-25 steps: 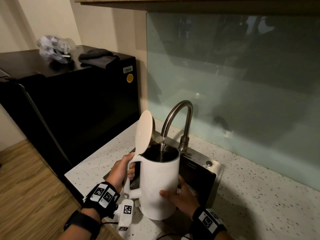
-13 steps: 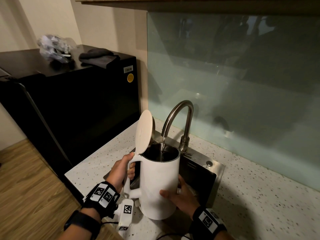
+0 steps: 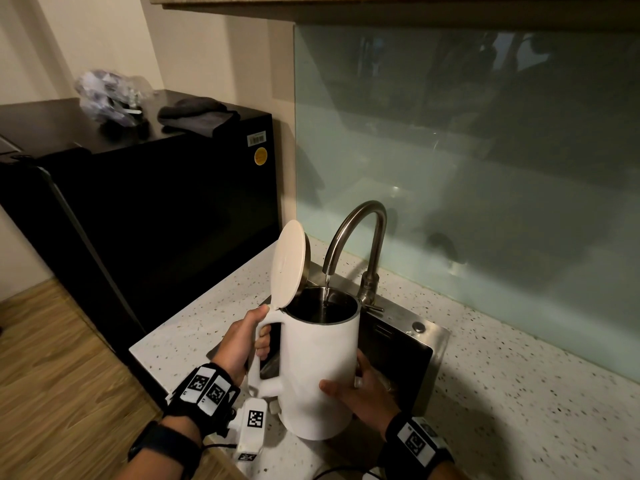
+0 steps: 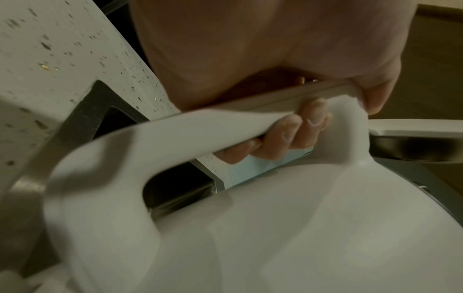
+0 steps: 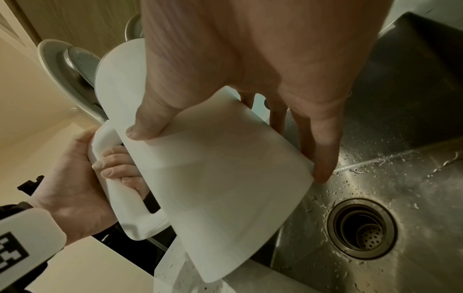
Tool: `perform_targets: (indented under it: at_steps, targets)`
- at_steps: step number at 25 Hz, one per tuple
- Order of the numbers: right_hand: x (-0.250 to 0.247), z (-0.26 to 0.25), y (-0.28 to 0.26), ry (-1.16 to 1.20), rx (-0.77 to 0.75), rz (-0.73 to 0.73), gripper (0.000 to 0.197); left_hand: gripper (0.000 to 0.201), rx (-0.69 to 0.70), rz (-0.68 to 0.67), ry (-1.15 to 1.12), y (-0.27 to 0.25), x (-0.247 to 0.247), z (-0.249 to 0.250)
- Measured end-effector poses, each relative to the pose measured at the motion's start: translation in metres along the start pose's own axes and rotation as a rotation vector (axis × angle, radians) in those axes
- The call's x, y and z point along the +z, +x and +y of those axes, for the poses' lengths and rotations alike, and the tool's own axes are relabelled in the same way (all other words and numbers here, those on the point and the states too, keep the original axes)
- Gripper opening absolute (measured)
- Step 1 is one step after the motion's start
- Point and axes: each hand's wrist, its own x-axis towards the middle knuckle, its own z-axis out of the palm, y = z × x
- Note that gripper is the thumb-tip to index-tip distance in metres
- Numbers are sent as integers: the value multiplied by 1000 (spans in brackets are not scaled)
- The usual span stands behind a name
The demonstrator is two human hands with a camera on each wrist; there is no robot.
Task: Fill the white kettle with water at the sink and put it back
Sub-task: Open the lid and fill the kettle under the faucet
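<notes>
The white kettle [image 3: 322, 368] is held upright over the steel sink [image 3: 429, 341], its round lid [image 3: 289, 265] flipped up. A thin stream of water [image 3: 327, 289] runs from the curved faucet [image 3: 360, 230] into its open top. My left hand [image 3: 259, 337] grips the kettle's handle, and its fingers [image 4: 288, 134] curl round the handle's upper part. My right hand [image 3: 360, 393] clasps the lower body, thumb [image 5: 142, 126] on the near side and fingers [image 5: 323, 158] on the far side. In the right wrist view the kettle [image 5: 213, 188] hangs above the wet basin [image 5: 400, 178].
A black fridge [image 3: 156, 202] stands left of the speckled counter [image 3: 519, 393], with a plastic bag [image 3: 107, 95] and a dark cloth [image 3: 197, 116] on top. A glass backsplash [image 3: 485, 150] runs behind the sink. The drain [image 5: 363, 228] lies right of the kettle.
</notes>
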Motion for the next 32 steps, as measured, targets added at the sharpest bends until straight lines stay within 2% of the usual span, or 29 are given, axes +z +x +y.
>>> perform_targets:
  at_steps: [15, 21, 23, 26, 30, 32]
  targets:
    - [-1, 2, 3, -13, -15, -10, 123, 44, -3, -16, -29, 3, -3, -2]
    - [-2, 4, 5, -34, 9, -12, 131, 44, -1, 1, -12, 1, -1, -1]
    - [-2, 5, 5, -28, 9, -13, 126, 43, -4, -1, -13, 1, 0, 1]
    - [-2, 4, 4, -4, 5, -26, 107, 44, -4, -7, 0, 1, 1, 1]
    - [-1, 8, 6, -13, -1, 9, 126, 46, 14, -23, 9, 3, -1, -1]
    - [0, 8, 6, -8, 6, 13, 128, 46, 13, -25, 18, 4, -1, -2]
